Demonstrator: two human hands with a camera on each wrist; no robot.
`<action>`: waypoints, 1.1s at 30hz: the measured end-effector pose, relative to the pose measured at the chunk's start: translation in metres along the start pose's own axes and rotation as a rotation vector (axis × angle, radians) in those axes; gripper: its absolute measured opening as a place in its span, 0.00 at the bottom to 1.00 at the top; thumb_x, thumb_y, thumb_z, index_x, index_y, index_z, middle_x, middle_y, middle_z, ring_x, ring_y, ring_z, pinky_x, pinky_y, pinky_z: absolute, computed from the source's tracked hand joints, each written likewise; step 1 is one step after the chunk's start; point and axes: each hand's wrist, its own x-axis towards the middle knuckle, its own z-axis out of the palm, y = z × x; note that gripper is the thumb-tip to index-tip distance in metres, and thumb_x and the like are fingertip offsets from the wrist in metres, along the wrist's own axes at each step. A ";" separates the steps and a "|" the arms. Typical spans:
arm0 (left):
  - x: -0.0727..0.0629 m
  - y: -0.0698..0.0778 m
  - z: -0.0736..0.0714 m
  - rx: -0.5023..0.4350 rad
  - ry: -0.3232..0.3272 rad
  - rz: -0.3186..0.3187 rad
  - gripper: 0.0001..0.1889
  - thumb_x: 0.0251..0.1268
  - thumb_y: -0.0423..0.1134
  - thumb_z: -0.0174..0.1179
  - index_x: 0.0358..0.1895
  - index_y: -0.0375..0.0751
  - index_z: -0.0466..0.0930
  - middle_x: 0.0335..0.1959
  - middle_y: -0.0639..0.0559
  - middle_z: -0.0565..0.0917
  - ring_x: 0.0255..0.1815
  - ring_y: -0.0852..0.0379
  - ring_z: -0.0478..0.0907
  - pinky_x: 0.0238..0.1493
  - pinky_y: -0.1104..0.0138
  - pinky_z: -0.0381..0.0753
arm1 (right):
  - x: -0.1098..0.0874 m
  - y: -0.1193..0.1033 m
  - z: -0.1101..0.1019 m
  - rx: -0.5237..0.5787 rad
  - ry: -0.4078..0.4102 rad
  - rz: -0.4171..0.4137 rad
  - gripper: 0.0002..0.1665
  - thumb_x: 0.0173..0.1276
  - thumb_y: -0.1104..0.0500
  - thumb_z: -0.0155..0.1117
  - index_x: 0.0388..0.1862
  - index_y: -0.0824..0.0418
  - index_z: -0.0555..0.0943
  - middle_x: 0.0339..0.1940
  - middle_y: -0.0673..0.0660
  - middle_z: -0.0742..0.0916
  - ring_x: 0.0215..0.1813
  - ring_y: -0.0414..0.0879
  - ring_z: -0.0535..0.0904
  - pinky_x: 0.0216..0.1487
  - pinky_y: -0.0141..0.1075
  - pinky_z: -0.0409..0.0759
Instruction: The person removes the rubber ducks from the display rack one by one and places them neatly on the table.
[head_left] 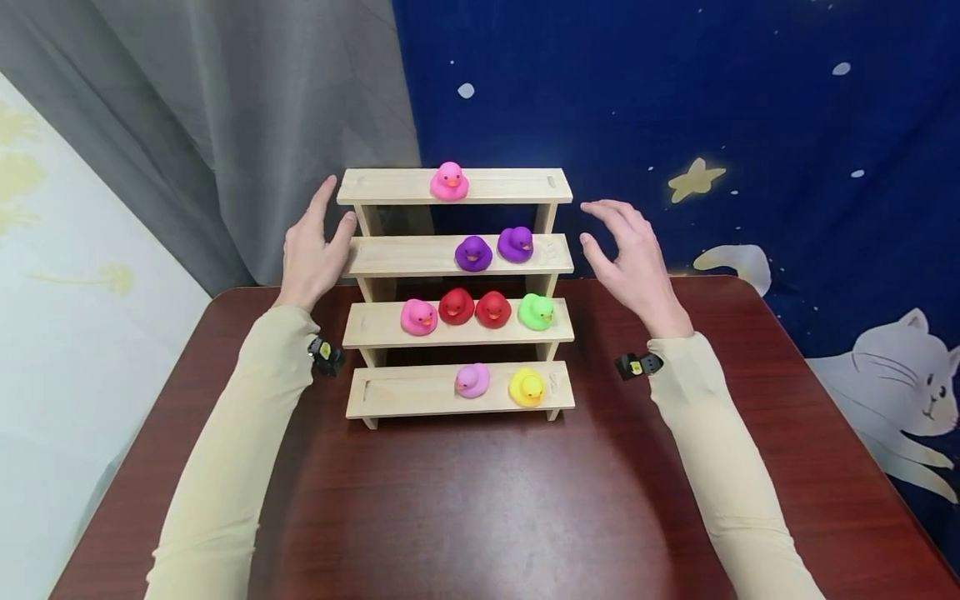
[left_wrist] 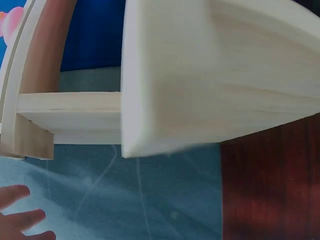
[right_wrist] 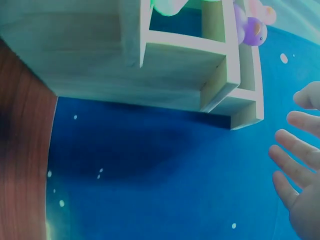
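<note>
A four-step wooden rack [head_left: 405, 399] holds several rubber ducks. On the top step sits one pink duck [head_left: 449, 182]. Below it are two purple ducks [head_left: 473, 254]. The third step carries a pink duck [head_left: 418, 317], two red ducks [head_left: 492, 310] and a green duck [head_left: 536, 312]. A lilac duck [head_left: 472, 381] and a yellow duck [head_left: 527, 387] are on the lowest step. My left hand [head_left: 313, 255] is at the rack's upper left side, fingers extended, holding nothing. Past the rack's right side, my right hand [head_left: 628, 258] is raised with spread fingers and holds nothing.
The rack stands near the back of a dark red-brown table [head_left: 465, 500]. Behind hang a grey curtain [head_left: 300, 100] and a blue cloth [head_left: 600, 100] with stars and a cat. Each wrist wears a small black camera [head_left: 326, 357].
</note>
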 end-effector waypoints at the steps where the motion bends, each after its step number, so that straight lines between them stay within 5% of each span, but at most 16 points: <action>1: 0.003 0.001 0.001 -0.005 0.002 0.003 0.30 0.71 0.57 0.45 0.76 0.63 0.55 0.73 0.54 0.62 0.71 0.47 0.61 0.67 0.50 0.58 | 0.002 -0.001 0.001 0.000 -0.002 0.000 0.22 0.69 0.58 0.61 0.61 0.61 0.78 0.60 0.61 0.78 0.63 0.55 0.70 0.63 0.53 0.63; 16: 0.030 0.009 0.010 -0.129 0.007 -0.117 0.26 0.73 0.58 0.42 0.70 0.58 0.68 0.68 0.53 0.71 0.63 0.51 0.70 0.63 0.58 0.65 | 0.016 -0.023 0.018 0.006 -0.029 -0.087 0.20 0.68 0.58 0.61 0.57 0.64 0.80 0.57 0.61 0.79 0.61 0.53 0.71 0.60 0.49 0.65; 23: 0.034 0.016 0.014 -0.250 -0.063 -0.217 0.24 0.76 0.53 0.40 0.72 0.64 0.65 0.72 0.61 0.64 0.70 0.61 0.60 0.68 0.63 0.56 | 0.028 -0.035 0.022 0.029 -0.059 -0.107 0.21 0.68 0.56 0.61 0.58 0.62 0.79 0.58 0.60 0.78 0.62 0.53 0.71 0.62 0.49 0.63; 33: 0.036 0.015 0.015 -0.345 -0.071 -0.247 0.23 0.77 0.50 0.41 0.71 0.64 0.66 0.72 0.63 0.63 0.70 0.64 0.58 0.68 0.66 0.54 | 0.059 -0.063 0.029 0.135 -0.122 -0.123 0.21 0.69 0.56 0.60 0.59 0.62 0.79 0.59 0.59 0.78 0.63 0.48 0.70 0.64 0.40 0.64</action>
